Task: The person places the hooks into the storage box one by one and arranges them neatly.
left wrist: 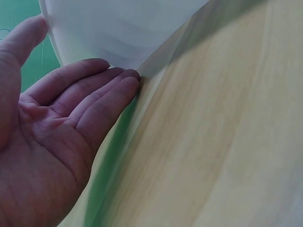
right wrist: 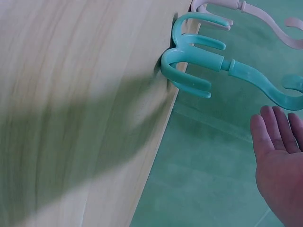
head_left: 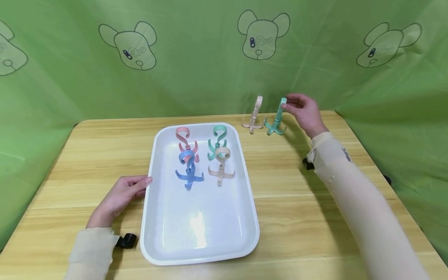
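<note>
In the head view my left hand (head_left: 120,196) holds the left rim of a white tray (head_left: 148,217), thumb on the edge. The left wrist view shows that hand's fingers (left wrist: 102,99) fairly straight along the tray's outer wall. At the far right of the table, my right hand (head_left: 306,112) pinches the curled top of a teal claw hook (head_left: 278,116), which stands upright on its prongs. Beside it a beige claw hook (head_left: 254,116) stands alone. Inside the tray stand a pink hook (head_left: 188,147), a green hook (head_left: 217,146), a blue hook (head_left: 189,175) and a beige hook (head_left: 221,171).
A wooden table (head_left: 287,233) lies under everything. Green cloth (head_left: 196,85) with printed bear heads hangs behind the table's back edge and along the sides. A black wrist mount (head_left: 127,241) sits close to the tray's lower left corner.
</note>
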Motion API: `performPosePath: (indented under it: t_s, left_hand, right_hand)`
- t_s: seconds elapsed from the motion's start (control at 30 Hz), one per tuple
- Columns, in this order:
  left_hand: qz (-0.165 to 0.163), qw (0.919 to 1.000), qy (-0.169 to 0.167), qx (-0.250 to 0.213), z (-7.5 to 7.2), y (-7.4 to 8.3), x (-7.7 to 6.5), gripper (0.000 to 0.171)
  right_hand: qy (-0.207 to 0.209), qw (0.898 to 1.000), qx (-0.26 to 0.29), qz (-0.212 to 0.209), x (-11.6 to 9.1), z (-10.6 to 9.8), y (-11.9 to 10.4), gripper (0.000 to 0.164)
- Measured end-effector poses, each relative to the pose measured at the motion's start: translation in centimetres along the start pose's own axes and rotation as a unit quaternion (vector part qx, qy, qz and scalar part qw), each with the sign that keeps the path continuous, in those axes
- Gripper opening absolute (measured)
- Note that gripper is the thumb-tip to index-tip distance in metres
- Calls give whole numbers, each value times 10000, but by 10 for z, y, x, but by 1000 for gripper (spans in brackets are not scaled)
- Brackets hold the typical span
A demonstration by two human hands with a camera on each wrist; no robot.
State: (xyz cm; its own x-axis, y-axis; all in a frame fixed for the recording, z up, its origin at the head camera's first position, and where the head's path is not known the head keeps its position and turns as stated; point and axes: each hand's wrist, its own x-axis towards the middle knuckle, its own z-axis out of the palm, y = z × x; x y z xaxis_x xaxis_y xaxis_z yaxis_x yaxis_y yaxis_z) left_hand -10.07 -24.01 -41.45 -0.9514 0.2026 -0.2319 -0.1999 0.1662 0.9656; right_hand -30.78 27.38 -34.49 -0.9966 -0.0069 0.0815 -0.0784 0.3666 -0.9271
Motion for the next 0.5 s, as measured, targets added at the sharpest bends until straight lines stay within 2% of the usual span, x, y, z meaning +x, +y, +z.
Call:
performPosePath:
  t_s: [0.5]
  left_hand:
    - [41,10000,22,-70,0,-4,4,51]
  right_hand:
    - [80,9999,100,-37,3,-1,4,47]
